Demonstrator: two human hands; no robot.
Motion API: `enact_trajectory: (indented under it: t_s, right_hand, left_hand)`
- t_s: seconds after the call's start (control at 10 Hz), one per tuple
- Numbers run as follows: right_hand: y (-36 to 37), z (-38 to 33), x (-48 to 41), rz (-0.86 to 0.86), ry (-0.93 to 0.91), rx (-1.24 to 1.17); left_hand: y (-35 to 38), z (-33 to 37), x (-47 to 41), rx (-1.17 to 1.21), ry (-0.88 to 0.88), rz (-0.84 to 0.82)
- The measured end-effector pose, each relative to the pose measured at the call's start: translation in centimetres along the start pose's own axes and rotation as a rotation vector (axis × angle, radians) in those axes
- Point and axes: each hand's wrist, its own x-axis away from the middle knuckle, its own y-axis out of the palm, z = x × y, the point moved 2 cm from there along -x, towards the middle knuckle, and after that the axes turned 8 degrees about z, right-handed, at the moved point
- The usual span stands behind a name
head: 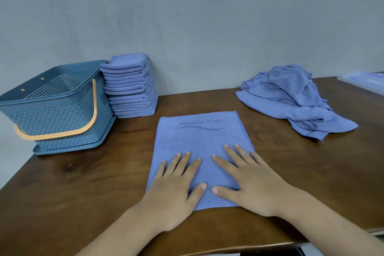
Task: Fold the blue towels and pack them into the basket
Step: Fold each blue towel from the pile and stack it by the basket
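Note:
A blue towel [199, 139] printed "YOGA FITNESS" lies flat in the middle of the brown table. My left hand [176, 185] presses on its near left part with straight, spread fingers. Beside it, my right hand [247, 181] lies flat on the near right part. A stack of several folded blue towels [129, 87] stands against the wall at the back left. Left of that stack sits a blue perforated basket [56, 110] with an orange handle hanging down its front; no towels show inside it. A loose heap of unfolded blue towels [291, 97] lies at the back right.
The wooden table [83, 172] ends against a grey wall at the back. Its left edge runs diagonally just below the basket, and its front edge is near my forearms. A pale flat object [365, 81] lies at the far right edge.

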Motion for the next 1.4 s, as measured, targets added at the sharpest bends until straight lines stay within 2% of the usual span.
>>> enact_trajectory:
  t_s: [0.1,0.2,0.3,0.4,0.5,0.6,0.7,0.8,0.9,1.0,1.1,1.3,1.4]
  right_hand:
    - [-1.3,0.8,-0.7,0.046,0.019,0.002]
    - [-2.3,0.8,-4.6,0.138,-0.030,-0.036]
    - [-1.5,0.2,-8.3,0.051,-0.154,-0.044]
    - [-1.1,3.2,-11.6,-0.033,-0.133,-0.028]
    - [-2.2,9.4,-13.4,0.016,0.043,0.001]
    - [-2.3,12.0,-14.1,0.007,0.110,-0.032]
    - [-2.3,12.2,-14.5,0.122,0.151,-0.051]
    - [-2.3,10.5,-13.8,0.191,0.107,-0.045]
    - [-1.6,7.9,-13.6,0.080,0.011,-0.039]
    - [-1.4,9.6,-15.0,0.055,0.059,-0.034]
    - [-1.2,11.3,-15.4,0.061,0.126,-0.054]
    - [-1.3,11.1,-15.3,0.072,0.125,-0.035]
    - [-1.8,10.3,-14.2,0.200,0.108,0.020]
  left_hand:
    - [-1.8,-1.1,-1.0,0.081,-0.026,0.033]
    - [-2.6,-4.0,-5.9,0.118,-0.102,0.188]
    - [-1.3,-5.8,-10.1,0.080,-0.136,0.222]
    - [0.3,-6.7,-11.6,0.031,-0.216,0.078]
    - [0.5,-6.8,-11.7,-0.027,-0.204,0.024]
    - [0.5,-6.8,-11.8,-0.033,-0.205,0.011]
    - [0.3,-6.6,-11.7,-0.027,-0.208,0.026]
    - [0.2,-6.5,-11.7,-0.009,-0.219,0.039]
    - [-0.8,-6.9,-13.0,-0.033,-0.205,0.160]
    - [-1.1,-8.4,-14.6,-0.019,-0.277,0.079]
    - [-0.6,-9.2,-14.9,0.000,-0.333,0.030]
    - [-0.5,-9.5,-15.4,-0.020,-0.372,0.019]
    - [-1.1,-9.0,-14.6,0.001,-0.355,0.079]
